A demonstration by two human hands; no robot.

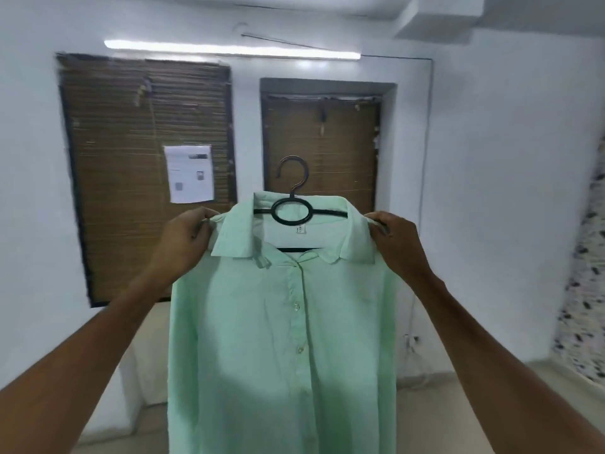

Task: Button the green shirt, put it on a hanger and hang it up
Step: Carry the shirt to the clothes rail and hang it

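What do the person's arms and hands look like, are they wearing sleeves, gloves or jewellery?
Both arms are bare along all of their visible length: no sleeves show. The left hand and the right hand are bare too, with no gloves. No watch, bracelet or ring shows on the wrists or fingers in this view, though the picture is slightly blurred and parts of the fingers are hidden.

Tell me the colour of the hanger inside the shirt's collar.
Black, with a darkish hook; the hanger shows best in the head view.

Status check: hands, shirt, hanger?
Left hand and right hand pinch shirt shoulders. Shirt buttoned, on hanger. Hook free, not hung. Nothing blocking.
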